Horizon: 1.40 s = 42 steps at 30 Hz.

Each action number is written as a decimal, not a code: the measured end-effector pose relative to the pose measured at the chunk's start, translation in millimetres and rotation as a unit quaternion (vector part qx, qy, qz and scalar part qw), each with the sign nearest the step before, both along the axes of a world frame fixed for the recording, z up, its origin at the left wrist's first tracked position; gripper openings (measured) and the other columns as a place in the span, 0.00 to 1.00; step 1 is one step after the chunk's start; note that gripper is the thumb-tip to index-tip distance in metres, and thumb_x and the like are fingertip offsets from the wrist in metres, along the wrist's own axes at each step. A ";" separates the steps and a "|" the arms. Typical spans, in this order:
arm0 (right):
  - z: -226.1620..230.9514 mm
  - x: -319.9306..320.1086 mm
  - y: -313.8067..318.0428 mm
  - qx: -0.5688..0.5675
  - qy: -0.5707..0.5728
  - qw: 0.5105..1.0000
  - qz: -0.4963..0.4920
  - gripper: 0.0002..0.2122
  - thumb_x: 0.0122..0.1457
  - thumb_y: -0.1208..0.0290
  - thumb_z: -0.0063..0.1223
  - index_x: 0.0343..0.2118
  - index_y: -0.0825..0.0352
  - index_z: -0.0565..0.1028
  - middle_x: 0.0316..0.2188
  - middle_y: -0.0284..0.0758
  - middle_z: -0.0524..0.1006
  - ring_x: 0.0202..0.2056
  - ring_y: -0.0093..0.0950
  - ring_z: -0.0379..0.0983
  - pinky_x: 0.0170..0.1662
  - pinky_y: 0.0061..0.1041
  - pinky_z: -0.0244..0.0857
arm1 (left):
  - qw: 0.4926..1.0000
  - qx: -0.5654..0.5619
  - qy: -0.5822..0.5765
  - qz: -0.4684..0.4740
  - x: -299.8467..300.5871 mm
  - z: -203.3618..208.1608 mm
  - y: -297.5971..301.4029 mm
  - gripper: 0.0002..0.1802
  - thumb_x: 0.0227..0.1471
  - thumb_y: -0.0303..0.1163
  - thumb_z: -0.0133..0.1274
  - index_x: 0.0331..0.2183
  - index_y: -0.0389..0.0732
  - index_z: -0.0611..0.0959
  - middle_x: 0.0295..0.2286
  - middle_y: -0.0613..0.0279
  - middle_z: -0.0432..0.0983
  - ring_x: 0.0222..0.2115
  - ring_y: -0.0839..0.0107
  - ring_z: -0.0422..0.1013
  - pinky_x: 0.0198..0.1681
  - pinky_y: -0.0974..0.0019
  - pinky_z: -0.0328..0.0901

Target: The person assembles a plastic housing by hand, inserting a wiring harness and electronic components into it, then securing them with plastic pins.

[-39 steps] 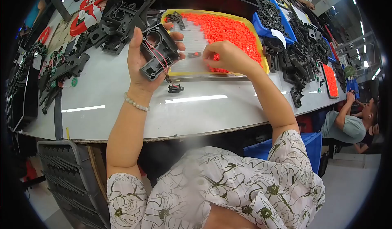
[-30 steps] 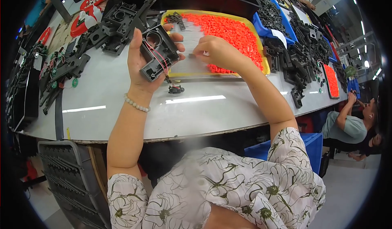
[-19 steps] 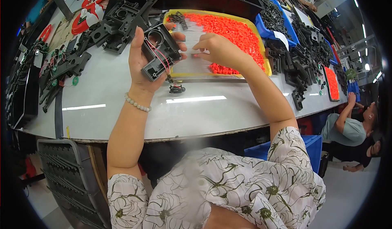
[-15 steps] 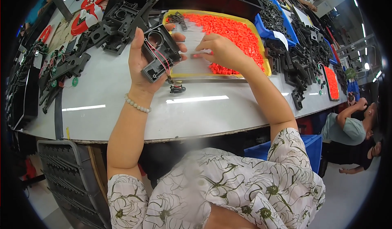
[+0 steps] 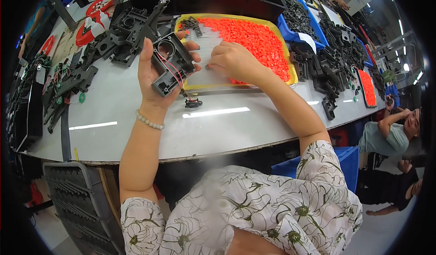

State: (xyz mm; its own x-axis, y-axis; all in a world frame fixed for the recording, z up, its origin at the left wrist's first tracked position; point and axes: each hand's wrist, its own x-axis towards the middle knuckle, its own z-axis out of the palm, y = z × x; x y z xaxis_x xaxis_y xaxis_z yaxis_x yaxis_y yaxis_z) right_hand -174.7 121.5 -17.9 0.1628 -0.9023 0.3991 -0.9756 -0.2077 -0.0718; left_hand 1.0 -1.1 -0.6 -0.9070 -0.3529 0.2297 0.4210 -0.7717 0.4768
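A black plastic housing (image 5: 175, 63) with a round opening and thin red and white wires lies in my left hand (image 5: 152, 75), the fingers wrapped round its far side. From the wires a small black part (image 5: 193, 103) hangs just above the white table. To its right, my right hand (image 5: 236, 62) is over the yellow tray (image 5: 294, 75), fingers curled together in a pinch. Whatever they hold is too small to make out. Many small orange-red plastic pieces (image 5: 259, 39) fill the tray's right and far side, and a few black parts (image 5: 192, 24) lie in its far left corner.
More black housings (image 5: 125, 30) are piled left of the tray, with wired parts (image 5: 68, 84) farther left. Behind stands a black bin (image 5: 213, 3); a blue crate (image 5: 290, 30) of dark parts is at the right. Other people (image 5: 386, 134) are at the far right.
My left hand with the housing has shifted slightly left. My right hand has moved a little left and its fingers have curled inward. The view has shifted slightly too.
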 end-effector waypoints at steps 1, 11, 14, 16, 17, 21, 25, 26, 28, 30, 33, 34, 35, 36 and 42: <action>-1.1 -1.2 -0.9 0.016 -0.037 0.999 -0.014 0.03 0.45 0.73 0.53 0.23 0.66 0.76 0.25 0.34 0.72 0.32 0.33 0.69 0.37 0.31 0.64 | 1.000 0.001 0.003 -0.003 -0.7 -0.4 0.4 0.37 0.52 0.59 0.37 0.46 0.32 0.68 0.37 0.44 0.71 0.34 0.57 0.72 0.37 0.56 0.70; 8.7 -6.1 -17.5 0.213 -0.194 0.948 -0.132 0.07 0.48 0.71 0.50 0.28 0.68 0.73 0.28 0.40 0.73 0.32 0.36 0.70 0.37 0.31 0.64 | 1.000 -0.005 -0.002 0.002 -0.7 -2.1 -0.2 0.37 0.52 0.58 0.38 0.46 0.31 0.68 0.37 0.44 0.71 0.34 0.56 0.72 0.37 0.56 0.70; 7.9 -10.8 -20.2 0.225 -0.217 0.940 -0.135 0.08 0.48 0.72 0.50 0.30 0.68 0.74 0.30 0.40 0.74 0.32 0.36 0.71 0.37 0.29 0.64 | 1.000 -0.001 0.002 -0.005 -0.6 -0.9 -0.4 0.36 0.52 0.58 0.37 0.46 0.31 0.68 0.37 0.44 0.71 0.34 0.56 0.72 0.37 0.56 0.70; 10.7 -13.4 -15.6 0.208 -0.247 0.938 -0.123 0.08 0.48 0.72 0.50 0.32 0.68 0.74 0.30 0.39 0.74 0.33 0.35 0.71 0.38 0.29 0.64 | 1.000 0.000 0.004 -0.006 -0.3 -0.9 -1.0 0.36 0.52 0.58 0.37 0.46 0.31 0.68 0.37 0.44 0.71 0.34 0.56 0.72 0.37 0.56 0.70; 12.2 -15.1 -12.2 0.190 -0.277 0.935 -0.112 0.09 0.48 0.73 0.51 0.33 0.68 0.74 0.31 0.39 0.74 0.33 0.35 0.71 0.38 0.29 0.64 | 1.000 0.001 0.006 -0.006 -0.1 -1.0 -1.3 0.36 0.52 0.58 0.37 0.46 0.31 0.68 0.37 0.44 0.71 0.34 0.56 0.72 0.37 0.56 0.70; 16.0 -13.0 4.6 0.164 -0.279 0.940 -0.107 0.11 0.46 0.75 0.52 0.34 0.68 0.74 0.31 0.38 0.74 0.35 0.35 0.71 0.39 0.29 0.64 | 1.000 -0.001 0.009 -0.009 -1.5 -0.7 -0.7 0.36 0.52 0.58 0.37 0.46 0.31 0.68 0.37 0.44 0.71 0.34 0.57 0.72 0.37 0.56 0.70; 0.3 -14.2 8.6 0.095 -0.176 0.979 -0.040 0.11 0.45 0.75 0.53 0.34 0.68 0.75 0.29 0.38 0.73 0.35 0.35 0.70 0.39 0.30 0.64 | 1.000 -0.005 0.004 -0.007 -2.8 -0.6 0.6 0.37 0.52 0.58 0.37 0.46 0.31 0.67 0.37 0.44 0.71 0.34 0.57 0.72 0.37 0.56 0.71; -2.6 -14.3 7.8 0.073 -0.148 0.986 -0.029 0.10 0.44 0.76 0.53 0.33 0.67 0.75 0.28 0.38 0.72 0.34 0.35 0.70 0.39 0.30 0.64 | 1.000 -0.003 0.003 -0.005 -3.1 -0.5 0.7 0.37 0.52 0.58 0.37 0.46 0.31 0.67 0.37 0.44 0.70 0.34 0.57 0.72 0.36 0.56 0.71; -4.1 -12.0 6.2 0.069 -0.156 0.985 -0.034 0.10 0.45 0.76 0.53 0.33 0.67 0.75 0.28 0.39 0.72 0.34 0.36 0.69 0.39 0.30 0.64 | 1.000 -0.007 0.002 -0.007 -1.8 -1.0 -0.3 0.37 0.52 0.58 0.37 0.46 0.31 0.67 0.37 0.45 0.70 0.34 0.57 0.72 0.36 0.56 0.70; -2.2 -8.6 5.6 0.063 -0.164 0.984 -0.036 0.09 0.45 0.76 0.53 0.33 0.66 0.75 0.28 0.39 0.72 0.34 0.36 0.69 0.39 0.31 0.64 | 1.000 -0.012 0.001 -0.006 -0.1 -1.8 -0.9 0.37 0.52 0.58 0.37 0.47 0.32 0.67 0.37 0.45 0.70 0.35 0.57 0.71 0.37 0.56 0.70; 8.0 0.3 12.0 0.041 -0.170 0.983 -0.056 0.08 0.46 0.76 0.52 0.32 0.66 0.76 0.29 0.37 0.72 0.34 0.35 0.69 0.38 0.30 0.64 | 1.000 -0.023 0.012 -0.008 1.3 -5.1 -0.9 0.38 0.51 0.59 0.40 0.49 0.33 0.66 0.38 0.46 0.70 0.37 0.58 0.71 0.38 0.56 0.69; 15.7 3.1 17.3 0.026 -0.194 0.979 -0.053 0.08 0.46 0.77 0.52 0.32 0.66 0.76 0.28 0.37 0.72 0.33 0.34 0.70 0.38 0.29 0.65 | 0.999 -0.041 0.024 0.001 0.6 -6.6 0.8 0.40 0.49 0.59 0.43 0.49 0.34 0.65 0.39 0.47 0.69 0.38 0.59 0.70 0.40 0.56 0.69; 22.5 6.5 22.3 0.011 -0.218 0.975 -0.051 0.08 0.46 0.78 0.53 0.31 0.65 0.76 0.28 0.36 0.72 0.33 0.32 0.70 0.37 0.28 0.65 | 0.998 -0.058 0.036 0.010 0.3 -6.1 2.5 0.41 0.47 0.60 0.46 0.50 0.35 0.64 0.40 0.48 0.69 0.39 0.60 0.70 0.41 0.56 0.68; 27.0 7.6 29.8 0.007 -0.220 0.974 -0.053 0.08 0.46 0.78 0.53 0.31 0.65 0.76 0.28 0.36 0.72 0.33 0.32 0.70 0.37 0.28 0.65 | 0.997 -0.062 0.034 0.007 -2.8 -4.6 6.1 0.41 0.47 0.60 0.46 0.50 0.35 0.64 0.40 0.48 0.69 0.39 0.60 0.70 0.41 0.56 0.68; 48.1 31.7 51.1 -0.107 -0.295 0.949 -0.015 0.09 0.45 0.81 0.53 0.32 0.66 0.77 0.28 0.34 0.72 0.32 0.27 0.70 0.34 0.24 0.65 | 0.954 -0.278 -0.043 0.106 1.3 10.5 19.6 0.57 0.28 0.63 0.61 0.53 0.38 0.60 0.42 0.52 0.67 0.44 0.61 0.67 0.48 0.60 0.64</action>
